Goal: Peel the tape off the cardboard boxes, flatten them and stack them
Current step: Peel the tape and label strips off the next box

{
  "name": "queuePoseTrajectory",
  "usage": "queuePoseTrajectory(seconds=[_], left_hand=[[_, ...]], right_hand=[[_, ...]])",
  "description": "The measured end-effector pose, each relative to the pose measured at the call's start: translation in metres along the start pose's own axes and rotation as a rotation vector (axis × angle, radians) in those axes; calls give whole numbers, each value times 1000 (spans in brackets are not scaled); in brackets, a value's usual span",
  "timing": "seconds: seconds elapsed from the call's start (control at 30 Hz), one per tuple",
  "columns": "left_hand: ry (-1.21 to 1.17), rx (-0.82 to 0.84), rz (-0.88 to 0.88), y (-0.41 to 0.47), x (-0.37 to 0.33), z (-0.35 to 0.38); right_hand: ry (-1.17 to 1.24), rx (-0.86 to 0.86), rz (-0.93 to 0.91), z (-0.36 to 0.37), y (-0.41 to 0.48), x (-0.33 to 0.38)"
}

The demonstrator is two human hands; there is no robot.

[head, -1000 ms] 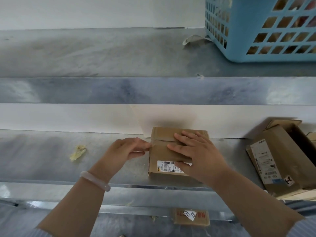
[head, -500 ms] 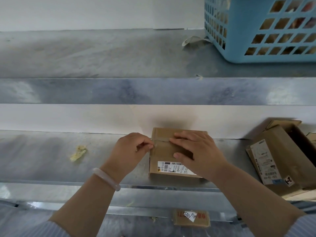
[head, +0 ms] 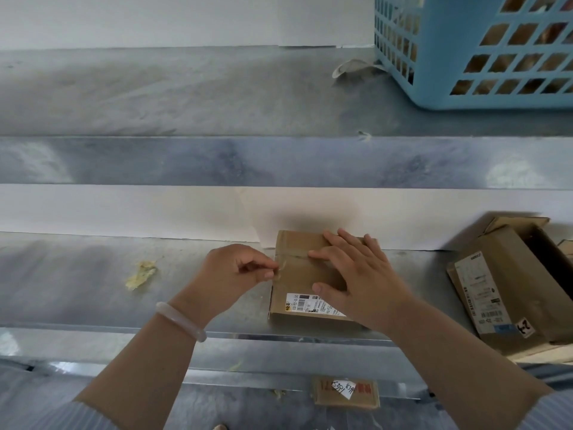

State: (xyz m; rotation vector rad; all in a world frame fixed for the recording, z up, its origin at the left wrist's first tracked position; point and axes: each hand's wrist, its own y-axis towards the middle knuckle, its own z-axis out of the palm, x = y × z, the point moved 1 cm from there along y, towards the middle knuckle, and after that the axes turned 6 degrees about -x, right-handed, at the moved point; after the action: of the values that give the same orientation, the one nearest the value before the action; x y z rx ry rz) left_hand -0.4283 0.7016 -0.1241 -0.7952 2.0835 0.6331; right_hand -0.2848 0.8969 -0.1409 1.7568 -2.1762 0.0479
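Tape end [head: 280, 269], pinched in my left hand [head: 238, 271], could tear short if jerked; my flat right hand [head: 356, 280] pins the box [head: 296, 282].

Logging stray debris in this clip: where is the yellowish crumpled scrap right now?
Head view: the yellowish scrap lies on the lower metal shelf, left of the left hand and the small cardboard box.

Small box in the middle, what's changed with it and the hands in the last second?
The left hand, whose fingers lay straight at the left edge of the small box, has curled them and now pinches the tape end there. The right hand stays flat on the box top. The box and the blue basket have not moved.
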Motion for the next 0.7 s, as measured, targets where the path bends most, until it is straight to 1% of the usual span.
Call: queuePoseTrajectory(seconds=[0.07, 0.17, 0.23, 0.3, 0.37, 0.4, 0.5, 0.57, 0.63, 0.7], left_hand=[[99, 5, 54, 3, -2, -1], [308, 1, 233, 7, -4, -1], [402, -23, 346, 9, -5, -1], [479, -72, 408, 10, -6, 2], [514, -155, 418, 9, -7, 10], [495, -202, 386, 8, -7, 16], [356, -328, 203, 2, -5, 32], [339, -373, 178, 0, -4, 34], [383, -331, 255, -3, -3, 30], [434, -214, 365, -9, 0, 23]], right_hand=[[-5, 4, 2, 0, -1, -1], [-11, 7, 10, 0, -1, -2], [-23, 15, 3, 0, -1, -2], [-18, 16, 2, 0, -2, -2], [-9, 11, 8, 0, -2, -2], [-13, 8, 9, 0, -2, -1], [-18, 6, 13, 2, -3, -2], [-11, 9, 22, 3, -4, -2], [-7, 5, 28, 4, -5, -3], [3, 4, 36, 4, -6, -5]])
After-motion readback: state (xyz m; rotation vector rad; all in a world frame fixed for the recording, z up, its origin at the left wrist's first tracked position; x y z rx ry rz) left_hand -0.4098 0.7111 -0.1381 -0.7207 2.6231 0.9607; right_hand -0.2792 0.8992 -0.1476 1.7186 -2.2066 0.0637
